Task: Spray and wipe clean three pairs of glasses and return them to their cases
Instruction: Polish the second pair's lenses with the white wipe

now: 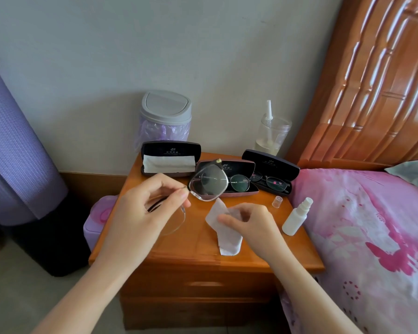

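My left hand pinches a clear-framed pair of glasses at the bridge and holds it above the wooden nightstand. One lens stands up in front of the middle case. My right hand grips a white wiping cloth just below that lens. Three open cases stand at the back: the left case holds only a folded cloth, the middle case holds dark round glasses, and the right case holds dark-rimmed glasses. A small white spray bottle stands uncapped at the right, its clear cap beside it.
A small grey-lidded bin with a purple liner and a clear jar stand by the wall behind the cases. A bed with a pink cover adjoins the nightstand's right side. A pink box sits at its left.
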`<state>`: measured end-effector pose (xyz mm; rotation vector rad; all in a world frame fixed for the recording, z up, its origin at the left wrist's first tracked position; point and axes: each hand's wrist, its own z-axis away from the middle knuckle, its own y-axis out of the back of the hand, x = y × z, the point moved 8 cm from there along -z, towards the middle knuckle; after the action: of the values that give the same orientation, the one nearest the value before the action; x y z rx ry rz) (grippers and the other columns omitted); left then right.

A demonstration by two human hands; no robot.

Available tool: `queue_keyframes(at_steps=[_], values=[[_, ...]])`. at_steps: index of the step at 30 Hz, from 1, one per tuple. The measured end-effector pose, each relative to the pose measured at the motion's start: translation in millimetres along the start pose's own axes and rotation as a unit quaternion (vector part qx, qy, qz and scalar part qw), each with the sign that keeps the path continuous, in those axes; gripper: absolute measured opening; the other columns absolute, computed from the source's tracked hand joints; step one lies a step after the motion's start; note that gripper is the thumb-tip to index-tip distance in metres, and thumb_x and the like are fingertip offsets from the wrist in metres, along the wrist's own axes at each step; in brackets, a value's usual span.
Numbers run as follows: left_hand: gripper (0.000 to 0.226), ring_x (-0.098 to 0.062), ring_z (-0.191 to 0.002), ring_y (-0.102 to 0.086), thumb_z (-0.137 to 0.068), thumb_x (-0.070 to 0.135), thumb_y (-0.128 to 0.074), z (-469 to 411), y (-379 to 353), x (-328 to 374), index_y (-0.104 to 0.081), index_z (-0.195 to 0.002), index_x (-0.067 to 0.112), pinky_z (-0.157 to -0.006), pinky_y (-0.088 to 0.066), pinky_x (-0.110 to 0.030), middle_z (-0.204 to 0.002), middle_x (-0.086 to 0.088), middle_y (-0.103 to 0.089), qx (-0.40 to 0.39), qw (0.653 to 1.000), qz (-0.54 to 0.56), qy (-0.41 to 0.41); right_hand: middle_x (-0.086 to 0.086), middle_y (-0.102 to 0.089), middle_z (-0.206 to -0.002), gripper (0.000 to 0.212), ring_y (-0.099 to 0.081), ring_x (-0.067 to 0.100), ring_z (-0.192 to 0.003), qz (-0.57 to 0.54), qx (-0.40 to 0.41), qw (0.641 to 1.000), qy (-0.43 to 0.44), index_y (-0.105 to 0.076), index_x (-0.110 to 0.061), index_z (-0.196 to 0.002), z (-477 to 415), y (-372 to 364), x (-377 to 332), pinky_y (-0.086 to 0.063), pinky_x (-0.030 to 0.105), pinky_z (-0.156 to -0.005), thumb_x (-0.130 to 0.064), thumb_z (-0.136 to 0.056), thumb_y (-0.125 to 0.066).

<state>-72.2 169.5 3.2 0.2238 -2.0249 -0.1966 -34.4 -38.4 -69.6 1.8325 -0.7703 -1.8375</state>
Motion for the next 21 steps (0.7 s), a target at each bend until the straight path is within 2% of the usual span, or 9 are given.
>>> queue_keyframes(at_steps=[2,3,5,7,10,12,15,21], values=[[0.010,-0.003,-0.083,-0.067,-0.085,0.028,-0.063,0,-2,0,-0.067,-0.079,0.021,-0.074,-0.045,-0.004,-0.075,0.010,-0.071,-0.020,1.000,-0.011,0.004,-0.004,-0.066,-0.102,0.038,-0.059,0.010,-0.092,0.100,0.047,0.993,0.030,-0.067,-0.017,-0.111,-1,11,-4,-0.048,0.020,-0.075,-0.042,-0.083,-0.068],[0.010,-0.003,-0.083,-0.067,-0.085,0.026,-0.062,0,-3,-1,-0.067,-0.079,0.021,-0.075,-0.045,-0.004,-0.076,0.010,-0.071,-0.030,0.999,-0.018,0.006,-0.005,-0.066,-0.105,0.036,-0.059,0.010,-0.095,0.094,0.074,0.991,0.054,-0.067,-0.019,-0.114,1,18,-11,-0.048,0.016,-0.077,-0.040,-0.085,-0.065],[0.009,-0.002,-0.084,-0.066,-0.085,0.023,-0.062,-1,-5,-2,-0.067,-0.078,0.022,-0.074,-0.044,-0.003,-0.076,0.011,-0.071,-0.051,0.998,-0.033,0.011,-0.007,-0.070,-0.102,0.024,-0.062,0.007,-0.094,0.000,0.103,0.990,0.093,-0.069,-0.021,-0.110,6,33,-24,-0.049,0.011,-0.077,-0.032,-0.090,-0.060],[0.009,0.000,-0.085,-0.066,-0.085,0.021,-0.063,-1,-6,-2,-0.068,-0.078,0.022,-0.074,-0.043,-0.001,-0.076,0.013,-0.071,-0.067,0.997,-0.048,0.013,-0.010,-0.072,-0.096,0.021,-0.066,0.004,-0.091,-0.097,0.087,0.984,0.120,-0.070,-0.024,-0.106,10,42,-40,-0.053,0.016,-0.080,-0.029,-0.093,-0.054],[0.009,0.001,-0.086,-0.065,-0.085,0.021,-0.064,-1,-8,1,-0.069,-0.078,0.022,-0.075,-0.042,0.000,-0.078,0.014,-0.071,-0.081,0.995,-0.053,0.010,-0.012,-0.071,-0.094,0.024,-0.067,-0.001,-0.088,-0.154,0.046,0.973,0.164,-0.068,-0.025,-0.104,17,49,-67,-0.052,0.012,-0.075,-0.031,-0.091,-0.048],[0.008,0.002,-0.087,-0.065,-0.085,0.021,-0.064,0,-8,4,-0.069,-0.078,0.023,-0.076,-0.042,0.001,-0.078,0.015,-0.071,-0.087,0.995,-0.056,0.007,-0.012,-0.071,-0.092,0.030,-0.067,-0.002,-0.087,-0.139,0.028,0.974,0.178,-0.069,-0.024,-0.104,20,50,-78,-0.050,0.008,-0.072,-0.036,-0.086,-0.050],[0.008,0.005,-0.088,-0.063,-0.084,0.023,-0.064,0,-9,6,-0.068,-0.078,0.027,-0.077,-0.039,0.003,-0.080,0.018,-0.070,-0.091,0.993,-0.075,-0.003,-0.008,-0.072,-0.094,0.033,-0.067,0.003,-0.088,-0.092,0.038,0.980,0.174,-0.074,-0.022,-0.101,18,56,-80,-0.053,0.015,-0.076,-0.041,-0.081,-0.056],[0.009,0.004,-0.092,-0.061,-0.084,0.024,-0.064,2,-10,9,-0.068,-0.077,0.029,-0.079,-0.036,0.003,-0.081,0.019,-0.069,-0.089,0.991,-0.095,-0.015,-0.007,-0.075,-0.091,0.020,-0.069,0.003,-0.088,-0.104,0.006,0.978,0.178,-0.075,-0.020,-0.098,21,54,-79,-0.055,0.018,-0.081,-0.027,-0.083,-0.064]])
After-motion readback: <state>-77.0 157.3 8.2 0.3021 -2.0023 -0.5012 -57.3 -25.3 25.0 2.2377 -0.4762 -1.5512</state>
